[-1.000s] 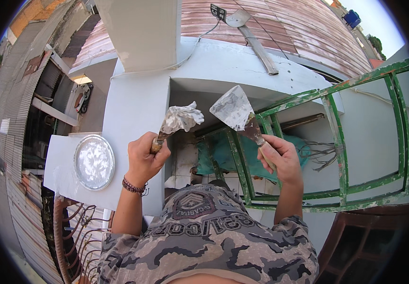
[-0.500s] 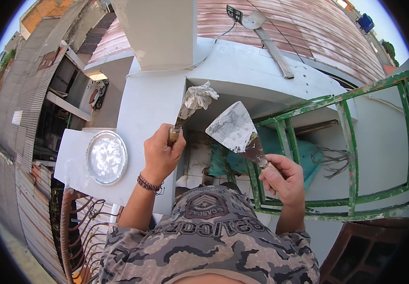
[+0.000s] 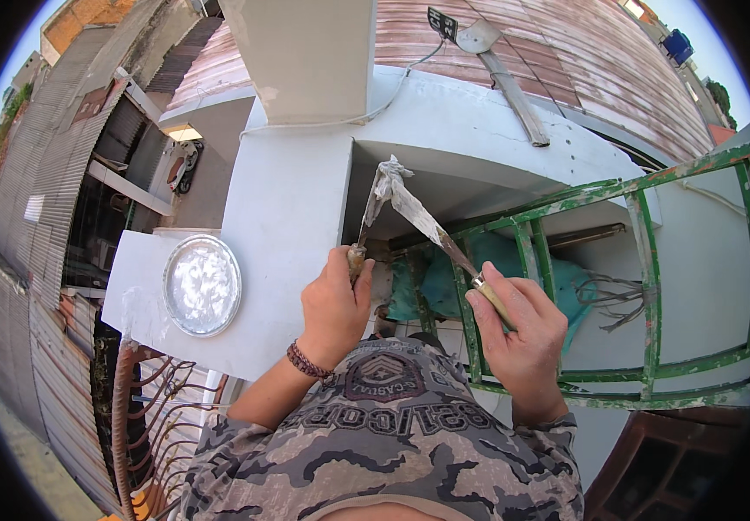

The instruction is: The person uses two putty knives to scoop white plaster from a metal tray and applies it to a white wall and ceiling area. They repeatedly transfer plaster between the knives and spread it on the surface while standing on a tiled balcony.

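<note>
While standing high above the alley, risking a slip: green ladder (image 3: 644, 260) close by, left hand (image 3: 333, 308) gripping one putty knife (image 3: 373, 204), right hand (image 3: 522, 326) closing on another putty knife (image 3: 431, 227), blades touching, wet filler possibly dropping.

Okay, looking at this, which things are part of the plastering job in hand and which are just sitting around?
In the job:
left hand gripping a putty knife
right hand gripping a broad scraper, blades meeting
round tray of white filler on the ledge

Just about:
green ladder
teal cloth
curved railing
</note>
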`<action>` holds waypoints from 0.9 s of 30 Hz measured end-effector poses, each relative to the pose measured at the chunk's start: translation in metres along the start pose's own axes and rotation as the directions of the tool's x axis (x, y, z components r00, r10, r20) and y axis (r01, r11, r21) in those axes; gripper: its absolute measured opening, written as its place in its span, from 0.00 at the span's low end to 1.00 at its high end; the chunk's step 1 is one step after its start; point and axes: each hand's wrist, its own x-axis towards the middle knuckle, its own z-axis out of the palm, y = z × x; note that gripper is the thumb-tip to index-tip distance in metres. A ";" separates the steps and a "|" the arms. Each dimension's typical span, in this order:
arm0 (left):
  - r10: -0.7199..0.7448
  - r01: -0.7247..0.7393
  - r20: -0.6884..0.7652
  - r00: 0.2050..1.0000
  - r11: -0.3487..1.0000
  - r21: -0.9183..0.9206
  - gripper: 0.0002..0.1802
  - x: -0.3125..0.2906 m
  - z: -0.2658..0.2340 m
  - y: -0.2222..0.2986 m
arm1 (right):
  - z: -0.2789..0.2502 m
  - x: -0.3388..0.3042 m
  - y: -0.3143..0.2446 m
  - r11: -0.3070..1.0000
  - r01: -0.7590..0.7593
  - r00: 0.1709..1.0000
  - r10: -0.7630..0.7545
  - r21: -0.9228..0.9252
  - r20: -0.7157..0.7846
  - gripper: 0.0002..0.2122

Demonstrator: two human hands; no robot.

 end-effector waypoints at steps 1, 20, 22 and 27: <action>0.007 -0.007 -0.007 1.000 1.000 0.014 0.12 0.000 0.000 0.000 | 0.002 0.001 -0.001 1.000 0.003 1.000 -0.002 -0.005 0.003 0.15; 0.017 -0.046 0.170 0.985 0.985 0.169 0.10 0.021 0.022 -0.015 | 0.027 0.013 0.052 0.992 -0.059 0.997 0.053 0.110 0.063 0.14; -0.003 -0.029 0.196 0.981 0.986 0.164 0.11 0.026 0.027 -0.019 | 0.023 0.014 0.061 0.956 -0.196 0.978 0.176 0.216 0.107 0.14; -0.128 0.137 0.165 0.978 0.990 -0.046 0.12 0.038 0.046 -0.027 | 0.003 0.016 0.100 0.616 -0.596 0.799 0.518 0.515 0.305 0.14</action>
